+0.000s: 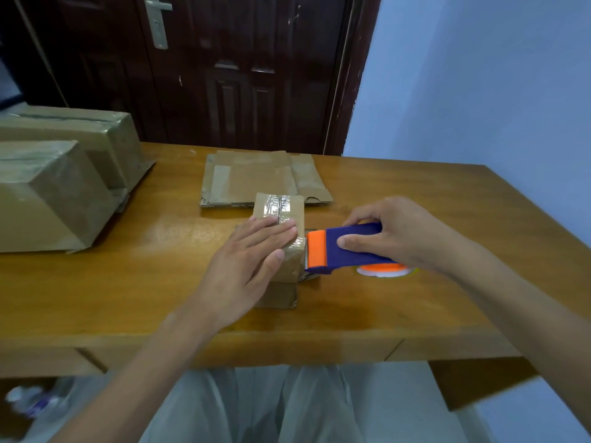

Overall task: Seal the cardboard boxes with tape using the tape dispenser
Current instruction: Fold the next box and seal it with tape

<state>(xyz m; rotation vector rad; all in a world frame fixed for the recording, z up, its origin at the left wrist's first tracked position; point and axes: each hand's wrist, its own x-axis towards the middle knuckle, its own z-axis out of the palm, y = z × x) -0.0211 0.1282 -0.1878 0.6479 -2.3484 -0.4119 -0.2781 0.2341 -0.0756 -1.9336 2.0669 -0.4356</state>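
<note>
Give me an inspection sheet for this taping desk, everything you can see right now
Surface: wooden desk, glossy.
Job's things: small box, tape across its top; tape dispenser against its right side.
Clutter: flattened cardboard behind the small box; two big boxes at far left.
Grippers: left hand flat on the small box; right hand grips the tape dispenser.
Cables: nothing seen.
Surroundings: dark door behind, blue wall at right.

A room in a home — wooden desk (383,193), dark panelled door (243,75), blue wall (479,75).
</note>
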